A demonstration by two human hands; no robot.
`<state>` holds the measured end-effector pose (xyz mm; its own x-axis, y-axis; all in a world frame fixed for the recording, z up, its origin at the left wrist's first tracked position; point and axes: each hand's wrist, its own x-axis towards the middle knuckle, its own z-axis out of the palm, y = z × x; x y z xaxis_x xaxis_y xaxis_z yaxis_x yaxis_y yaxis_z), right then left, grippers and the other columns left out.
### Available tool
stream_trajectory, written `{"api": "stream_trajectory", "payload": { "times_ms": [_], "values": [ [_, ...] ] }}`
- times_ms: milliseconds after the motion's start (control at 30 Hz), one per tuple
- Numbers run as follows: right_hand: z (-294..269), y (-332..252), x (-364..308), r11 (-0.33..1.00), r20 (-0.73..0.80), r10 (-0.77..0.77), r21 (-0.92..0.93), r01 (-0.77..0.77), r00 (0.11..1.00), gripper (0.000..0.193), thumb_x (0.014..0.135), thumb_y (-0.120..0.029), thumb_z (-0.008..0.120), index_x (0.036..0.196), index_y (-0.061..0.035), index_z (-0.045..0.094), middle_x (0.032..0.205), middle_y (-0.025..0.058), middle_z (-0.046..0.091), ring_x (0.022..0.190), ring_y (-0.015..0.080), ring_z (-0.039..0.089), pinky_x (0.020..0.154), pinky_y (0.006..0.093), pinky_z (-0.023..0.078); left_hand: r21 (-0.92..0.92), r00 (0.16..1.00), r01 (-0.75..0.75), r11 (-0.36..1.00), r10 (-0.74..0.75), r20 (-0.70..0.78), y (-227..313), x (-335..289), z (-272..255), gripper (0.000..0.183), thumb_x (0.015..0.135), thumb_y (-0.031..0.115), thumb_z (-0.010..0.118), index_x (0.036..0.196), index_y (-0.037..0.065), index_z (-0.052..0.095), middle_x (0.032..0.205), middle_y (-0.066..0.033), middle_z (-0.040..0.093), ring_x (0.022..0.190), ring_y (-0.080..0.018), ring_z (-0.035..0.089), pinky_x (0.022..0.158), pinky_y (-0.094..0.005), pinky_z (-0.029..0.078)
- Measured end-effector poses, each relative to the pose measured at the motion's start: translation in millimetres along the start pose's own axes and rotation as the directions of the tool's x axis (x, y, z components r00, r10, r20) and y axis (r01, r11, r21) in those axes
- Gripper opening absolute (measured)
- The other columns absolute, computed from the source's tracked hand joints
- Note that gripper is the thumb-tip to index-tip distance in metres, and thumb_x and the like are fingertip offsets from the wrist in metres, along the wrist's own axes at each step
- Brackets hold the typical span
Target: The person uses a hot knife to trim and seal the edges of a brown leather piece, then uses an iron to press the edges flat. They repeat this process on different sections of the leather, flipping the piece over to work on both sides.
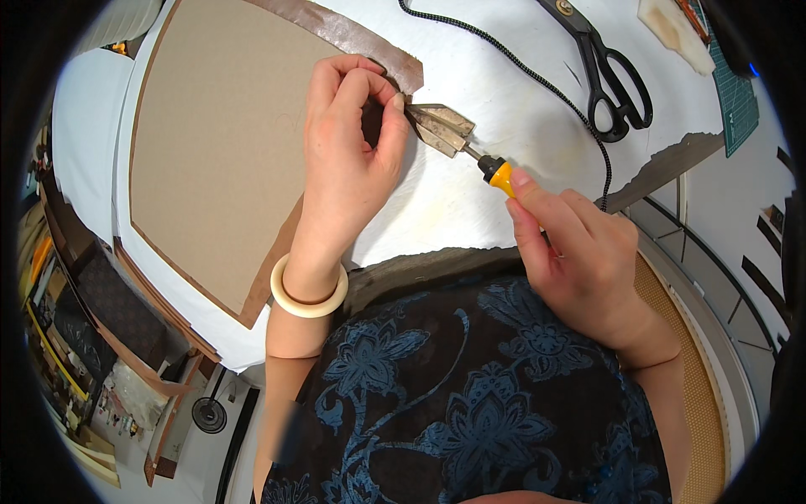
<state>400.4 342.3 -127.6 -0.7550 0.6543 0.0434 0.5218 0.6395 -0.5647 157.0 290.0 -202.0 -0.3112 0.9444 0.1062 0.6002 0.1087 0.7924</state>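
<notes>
A large beige panel (222, 126) lies on the white work surface, edged with brown leather-like strips. Over its right edge, my left hand (353, 134) is closed, with thumb and fingertips pinching the brown edging strip (410, 74) near its end. My right hand (579, 252) is wrapped around the yellow-and-black handle of a hand tool (501, 178). That tool has a thin shaft and a flat metal head with folded sides (442, 128). Its narrow tip meets my left fingertips, which hide the exact contact.
Black-handled scissors (617, 92) lie at the upper right, beside a braided black-and-white cord (537, 76). A green cutting mat (736, 101) is at the far right. Dark ragged material (437, 262) runs along the table's near edge. Stacked sheets and materials (126, 311) fill the left side.
</notes>
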Motion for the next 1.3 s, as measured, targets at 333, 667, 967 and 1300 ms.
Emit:
{"api": "stream_trajectory", "payload": {
  "times_ms": [333,667,967,1300],
  "values": [
    [2,-4,2,1.000,0.001,-0.004,0.010,0.004,1.000,0.038,0.087,0.002,0.083,0.123,-0.0040,0.072,0.068,0.0046,0.059,0.049,0.0193,0.055,0.044,0.0331,0.042,-0.126,0.999,-0.006,0.992,0.001,-0.038,-6,1,-2,0.007,0.105,0.004,0.065,0.108,-0.002,0.066,0.118,-0.0062,0.060,0.087,-0.0095,0.057,0.078,-0.0242,0.050],
    [2,-3,-4,0.999,0.017,0.039,-0.012,-0.039,0.999,0.043,0.086,-0.010,0.084,0.128,-0.0106,0.076,0.071,0.0018,0.052,0.049,0.0185,0.056,0.046,0.0336,0.044,-0.128,0.993,0.099,0.987,-0.106,-0.054,2,4,-3,0.007,0.093,0.000,0.077,0.096,-0.003,0.072,0.113,-0.0053,0.062,0.083,-0.0099,0.056,0.075,-0.0235,0.052],
    [9,-3,-7,0.999,-0.051,0.043,-0.001,-0.043,0.998,0.040,0.089,-0.011,0.084,0.128,-0.0097,0.075,0.070,0.0014,0.053,0.048,0.0179,0.055,0.045,0.0326,0.044,-0.215,0.983,0.149,0.965,-0.168,-0.073,1,5,-3,0.007,0.089,-0.001,0.079,0.092,-0.005,0.073,0.111,-0.0050,0.067,0.083,-0.0098,0.058,0.075,-0.0242,0.053],
    [8,-20,-6,0.991,-0.002,0.017,-0.130,-0.017,1.000,0.040,0.087,-0.005,0.085,0.125,-0.0042,0.072,0.074,0.0048,0.062,0.052,0.0186,0.059,0.045,0.0319,0.045,-0.240,0.981,0.146,0.960,-0.171,-0.089,0,4,-1,0.006,0.089,-0.001,0.077,0.091,-0.005,0.073,0.110,-0.0057,0.068,0.082,-0.0096,0.060,0.074,-0.0246,0.054]
  ]
}}
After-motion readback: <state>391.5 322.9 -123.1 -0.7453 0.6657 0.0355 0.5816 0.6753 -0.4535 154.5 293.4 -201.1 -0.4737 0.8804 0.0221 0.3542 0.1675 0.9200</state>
